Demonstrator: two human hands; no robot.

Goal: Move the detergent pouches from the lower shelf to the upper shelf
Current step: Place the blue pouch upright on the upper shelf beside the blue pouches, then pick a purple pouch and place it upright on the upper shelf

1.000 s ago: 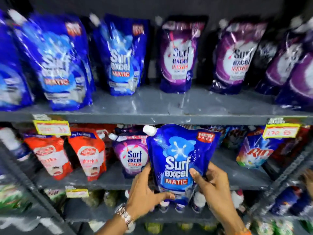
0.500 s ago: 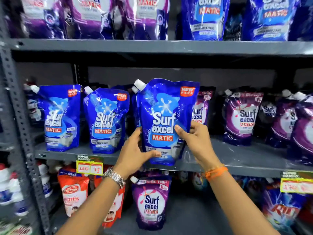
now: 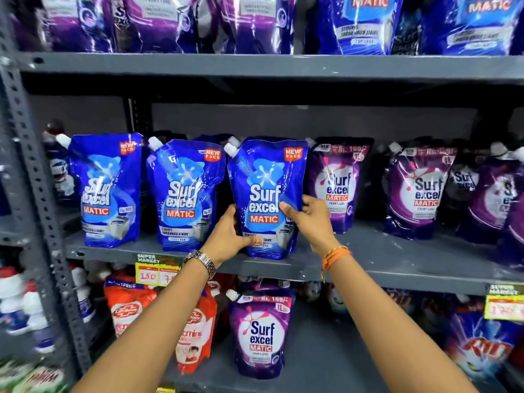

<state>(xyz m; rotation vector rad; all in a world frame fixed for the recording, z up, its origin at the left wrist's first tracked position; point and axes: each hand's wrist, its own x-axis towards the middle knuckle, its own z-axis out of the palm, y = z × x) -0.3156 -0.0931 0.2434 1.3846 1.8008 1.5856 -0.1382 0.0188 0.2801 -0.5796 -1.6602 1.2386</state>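
A blue Surf Excel Matic pouch (image 3: 265, 194) stands upright on the middle grey shelf (image 3: 368, 256), its base resting on the board. My left hand (image 3: 229, 236) grips its lower left side and my right hand (image 3: 309, 217) grips its right edge. Two more blue pouches (image 3: 184, 191) (image 3: 106, 188) stand to its left, and purple Surf Excel pouches (image 3: 337, 185) (image 3: 419, 191) to its right. On the lower shelf (image 3: 326, 350) one purple Surf Excel pouch (image 3: 259, 333) stands upright between my forearms.
The top shelf (image 3: 255, 66) holds rows of purple and blue pouches. The lower shelf also carries red Lifebuoy pouches (image 3: 130, 307), Rin pouches (image 3: 487, 347) and white bottles (image 3: 17, 302). A perforated grey upright (image 3: 37, 194) runs down the left. Yellow price tags (image 3: 157, 273) hang on the shelf edges.
Both hands lifted the blue pouch from the lower shelf's level up to the middle shelf and set it down beside the other blue pouches; my view tilted upward.
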